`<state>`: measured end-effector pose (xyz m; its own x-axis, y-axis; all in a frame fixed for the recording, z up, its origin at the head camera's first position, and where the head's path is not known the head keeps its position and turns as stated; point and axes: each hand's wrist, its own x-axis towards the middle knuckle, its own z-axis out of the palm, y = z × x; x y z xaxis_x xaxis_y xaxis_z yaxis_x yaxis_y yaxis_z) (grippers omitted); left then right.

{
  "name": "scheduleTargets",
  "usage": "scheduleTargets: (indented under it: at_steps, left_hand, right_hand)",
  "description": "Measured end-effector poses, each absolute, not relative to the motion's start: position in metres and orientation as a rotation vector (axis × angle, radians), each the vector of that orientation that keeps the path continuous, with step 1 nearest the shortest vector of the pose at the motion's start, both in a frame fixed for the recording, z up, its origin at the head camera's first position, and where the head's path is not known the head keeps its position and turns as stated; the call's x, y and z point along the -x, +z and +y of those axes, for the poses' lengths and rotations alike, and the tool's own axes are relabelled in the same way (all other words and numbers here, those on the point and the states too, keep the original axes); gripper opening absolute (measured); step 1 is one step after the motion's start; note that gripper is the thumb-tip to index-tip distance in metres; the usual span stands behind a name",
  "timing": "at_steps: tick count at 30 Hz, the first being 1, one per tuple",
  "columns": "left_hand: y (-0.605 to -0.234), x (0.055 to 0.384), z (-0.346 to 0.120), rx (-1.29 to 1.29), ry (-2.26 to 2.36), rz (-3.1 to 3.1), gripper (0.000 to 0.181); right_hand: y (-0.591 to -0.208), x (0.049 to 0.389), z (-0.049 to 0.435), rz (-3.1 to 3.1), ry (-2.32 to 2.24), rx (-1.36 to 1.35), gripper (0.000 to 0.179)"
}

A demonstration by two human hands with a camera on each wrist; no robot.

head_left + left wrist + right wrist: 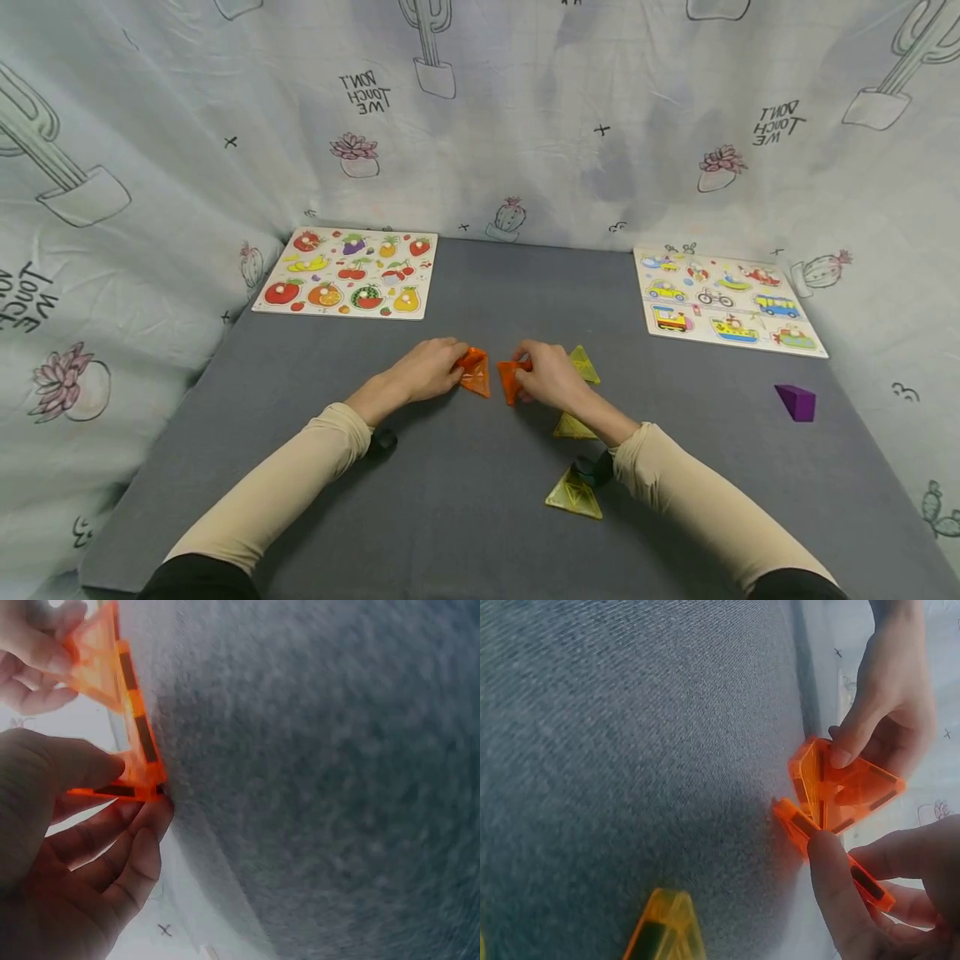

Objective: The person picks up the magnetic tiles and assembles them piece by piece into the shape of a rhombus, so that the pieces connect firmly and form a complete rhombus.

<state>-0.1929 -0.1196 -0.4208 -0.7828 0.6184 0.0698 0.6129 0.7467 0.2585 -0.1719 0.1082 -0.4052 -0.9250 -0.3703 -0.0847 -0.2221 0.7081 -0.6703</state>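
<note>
The left hand point(429, 368) grips a translucent orange folded piece point(476, 372), thumb on one face and fingers behind; in the left wrist view its panels meet at an angle, with dark strips along their edges. The right hand point(551, 377) pinches an orange triangle point(510, 382) by its sides between thumb and fingers. Both orange things are around the middle of the gray table point(480, 517), well in from every edge; seen from the head they are just beside each other with a narrow gap between.

Beige sleeves point(288, 475) cover the forearms, and a dark device point(382, 443) sits below the left wrist. Three yellow triangles are strung out on the right-hand side: one point(587, 367) partly behind the right hand, one point(574, 428) partly under the right forearm, and one point(573, 498) closer to the near edge, beneath the right wrist's dark device point(592, 469).

Farther out, a purple block point(797, 403) lies near the right edge. A fruit board point(345, 273) lies at the far left corner and a vehicle board point(731, 300) at the far right. Past the far edge hangs a pale cloth point(517, 125) printed with cacti and mirror-reversed lettering.
</note>
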Motion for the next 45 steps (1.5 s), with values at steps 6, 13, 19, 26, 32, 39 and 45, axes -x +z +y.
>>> scheduleTargets:
  at_steps: [6, 13, 19, 26, 32, 39, 45]
  left_hand:
    - [-0.418, 0.189, -0.114, -1.036, 0.474, 2.839, 0.012]
    - [-0.416, 0.187, -0.113, -1.011, 0.467, 2.822, 0.020]
    - [-0.413, 0.184, -0.112, -1.008, 0.479, 2.789, 0.026]
    - [-0.412, 0.181, -0.111, -1.106, 0.530, 2.842, 0.035]
    - [-0.409, 0.184, -0.111, -1.170, 0.643, 2.895, 0.025]
    - [-0.412, 0.190, -0.118, -1.040, 0.667, 2.957, 0.027]
    - [-0.404, 0.189, -0.097, -1.358, 0.643, 3.014, 0.018]
  right_hand:
    - [-0.410, 0.174, 0.104, 2.665, -1.092, 0.505, 0.026]
    - [-0.411, 0.173, 0.099, 2.672, -1.134, 0.581, 0.042]
    - [-0.412, 0.171, 0.094, 2.744, -1.039, 0.719, 0.044]
    - [-0.412, 0.168, 0.092, 2.734, -1.062, 0.748, 0.048]
    - [-0.412, 0.169, 0.093, 2.671, -1.111, 0.815, 0.052]
    - [-0.413, 0.166, 0.103, 2.633, -1.051, 0.944, 0.055]
    - [-0.411, 0.172, 0.152, 2.990, -0.854, 0.875, 0.034]
